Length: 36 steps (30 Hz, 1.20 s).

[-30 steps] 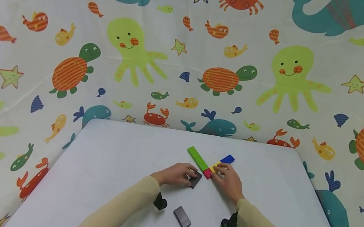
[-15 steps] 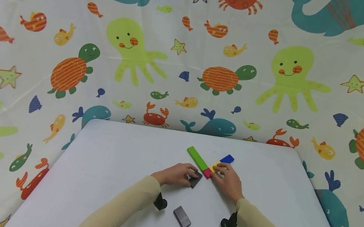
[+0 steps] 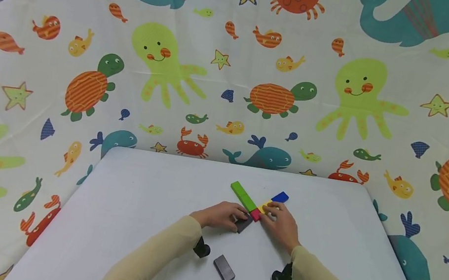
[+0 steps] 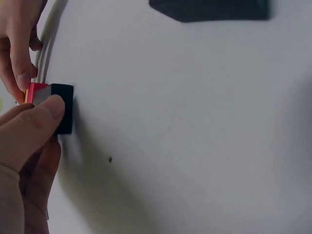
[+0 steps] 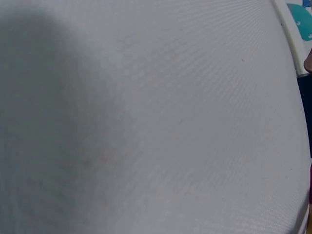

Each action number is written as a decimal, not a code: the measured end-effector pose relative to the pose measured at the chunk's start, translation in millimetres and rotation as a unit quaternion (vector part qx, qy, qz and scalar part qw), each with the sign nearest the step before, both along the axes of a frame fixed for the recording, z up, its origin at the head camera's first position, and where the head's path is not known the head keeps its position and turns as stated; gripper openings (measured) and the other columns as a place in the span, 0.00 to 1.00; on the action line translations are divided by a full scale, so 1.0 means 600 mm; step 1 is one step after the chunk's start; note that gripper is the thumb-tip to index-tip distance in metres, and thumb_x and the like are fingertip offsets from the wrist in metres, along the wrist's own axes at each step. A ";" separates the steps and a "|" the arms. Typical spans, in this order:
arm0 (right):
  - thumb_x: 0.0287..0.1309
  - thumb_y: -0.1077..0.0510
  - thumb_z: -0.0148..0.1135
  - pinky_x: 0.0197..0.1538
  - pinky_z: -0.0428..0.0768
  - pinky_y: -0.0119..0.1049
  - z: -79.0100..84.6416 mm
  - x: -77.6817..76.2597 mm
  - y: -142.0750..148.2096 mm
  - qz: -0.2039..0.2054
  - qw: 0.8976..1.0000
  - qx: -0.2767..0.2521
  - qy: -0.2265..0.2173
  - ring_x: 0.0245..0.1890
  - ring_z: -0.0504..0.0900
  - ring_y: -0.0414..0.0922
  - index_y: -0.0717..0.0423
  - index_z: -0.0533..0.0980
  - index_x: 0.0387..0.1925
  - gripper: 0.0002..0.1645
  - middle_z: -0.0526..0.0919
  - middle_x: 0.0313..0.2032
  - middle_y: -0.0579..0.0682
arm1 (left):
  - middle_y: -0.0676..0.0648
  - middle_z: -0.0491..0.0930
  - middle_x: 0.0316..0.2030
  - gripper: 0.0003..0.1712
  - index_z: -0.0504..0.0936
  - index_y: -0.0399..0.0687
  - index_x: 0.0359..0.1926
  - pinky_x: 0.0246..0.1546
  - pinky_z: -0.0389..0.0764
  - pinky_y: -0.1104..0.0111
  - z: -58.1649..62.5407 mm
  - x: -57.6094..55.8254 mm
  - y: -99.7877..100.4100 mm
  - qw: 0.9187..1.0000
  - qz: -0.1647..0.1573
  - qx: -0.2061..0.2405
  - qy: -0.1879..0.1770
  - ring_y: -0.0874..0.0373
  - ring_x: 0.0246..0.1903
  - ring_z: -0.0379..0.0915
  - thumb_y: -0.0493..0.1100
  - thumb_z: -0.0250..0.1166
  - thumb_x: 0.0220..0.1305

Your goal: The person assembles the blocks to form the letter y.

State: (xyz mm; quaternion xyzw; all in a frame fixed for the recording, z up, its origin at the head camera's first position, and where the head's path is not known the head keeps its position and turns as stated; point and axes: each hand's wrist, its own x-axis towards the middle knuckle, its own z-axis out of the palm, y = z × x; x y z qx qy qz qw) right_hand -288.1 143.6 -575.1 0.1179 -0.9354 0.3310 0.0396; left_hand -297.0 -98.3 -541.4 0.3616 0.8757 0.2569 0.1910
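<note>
My left hand (image 3: 222, 214) pinches a dark grey block (image 3: 243, 224), thumb on its near face in the left wrist view. There the block's end meets a red block (image 4: 37, 90). My right hand (image 3: 283, 225) holds a yellow block (image 3: 263, 208), its fingertips over the top and its thumb close to the red block. A green strip (image 3: 243, 196) runs away to the far left from the red block. Beyond the yellow block lies a blue block (image 3: 280, 197), making a V shape. The right wrist view shows mostly tabletop, with the dark block at its right edge.
Another dark grey block (image 3: 224, 269) lies on the white table (image 3: 153, 187), between the forearms and nearer me. Behind the table hangs a cloth (image 3: 229, 111) printed with sea animals. A black wrist camera (image 3: 202, 247) sits under the left wrist, another (image 3: 283, 274) under the right.
My left hand has slid the dark grey block slightly right, up to the red block. My right hand stays in place on the yellow block.
</note>
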 end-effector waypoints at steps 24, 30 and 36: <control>0.58 0.50 0.69 0.52 0.78 0.50 0.002 0.003 0.001 0.000 1.000 -0.001 0.007 0.48 0.81 0.50 0.56 0.83 0.49 0.20 0.77 0.53 0.53 | 0.48 0.73 0.61 0.22 0.82 0.47 0.58 0.51 0.74 0.75 -0.001 -0.005 0.004 1.000 0.008 0.008 -0.027 0.62 0.52 0.74 0.37 0.69 0.61; 0.59 0.49 0.69 0.53 0.78 0.50 0.000 0.001 0.000 0.000 1.000 -0.003 0.002 0.48 0.80 0.50 0.55 0.83 0.50 0.21 0.77 0.53 0.53 | 0.49 0.73 0.61 0.21 0.81 0.48 0.58 0.51 0.74 0.76 -0.002 -0.007 0.005 0.999 0.011 0.006 -0.035 0.62 0.54 0.72 0.37 0.67 0.63; 0.59 0.49 0.69 0.53 0.79 0.50 0.000 0.000 0.000 0.000 1.000 -0.001 -0.001 0.48 0.81 0.50 0.55 0.83 0.50 0.21 0.77 0.53 0.52 | 0.49 0.74 0.60 0.21 0.81 0.47 0.58 0.49 0.74 0.77 -0.001 -0.008 0.008 0.999 0.018 0.010 -0.039 0.63 0.52 0.72 0.37 0.67 0.63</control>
